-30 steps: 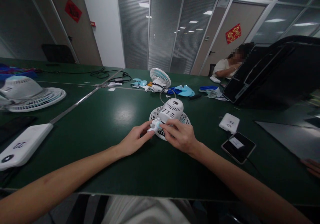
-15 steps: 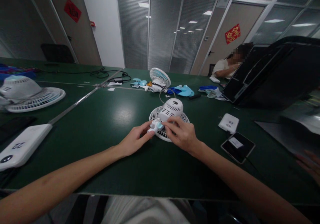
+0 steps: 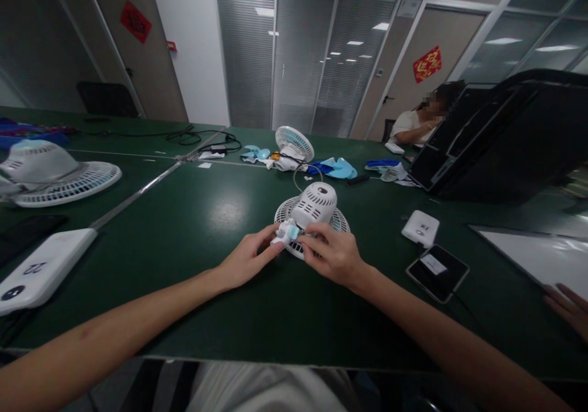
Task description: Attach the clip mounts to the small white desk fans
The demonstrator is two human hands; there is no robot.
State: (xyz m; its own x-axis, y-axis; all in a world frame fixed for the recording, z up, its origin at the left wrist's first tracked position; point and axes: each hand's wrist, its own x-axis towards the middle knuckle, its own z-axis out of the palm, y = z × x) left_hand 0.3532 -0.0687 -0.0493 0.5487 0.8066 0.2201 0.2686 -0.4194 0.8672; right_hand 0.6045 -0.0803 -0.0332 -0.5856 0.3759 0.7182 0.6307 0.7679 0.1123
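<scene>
The left hand (image 3: 248,258) pinches a white-and-blue part (image 3: 285,232); the right hand's (image 3: 334,251) grip is unclear; the fan (image 3: 318,201) lies beyond, towards the bench's (image 3: 184,234) far edge.

Three white fans (image 3: 315,202) rest on a green desk (image 3: 285,320).
Nearby lie numbered white boxes (image 3: 421,228), light-blue pieces (image 3: 340,168) and a dark cable (image 3: 202,133).

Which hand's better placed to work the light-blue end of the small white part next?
Likely the right hand: it's beside the light-blue end, contact unclear. The left hand holds the small white part from the opposite side.
</scene>
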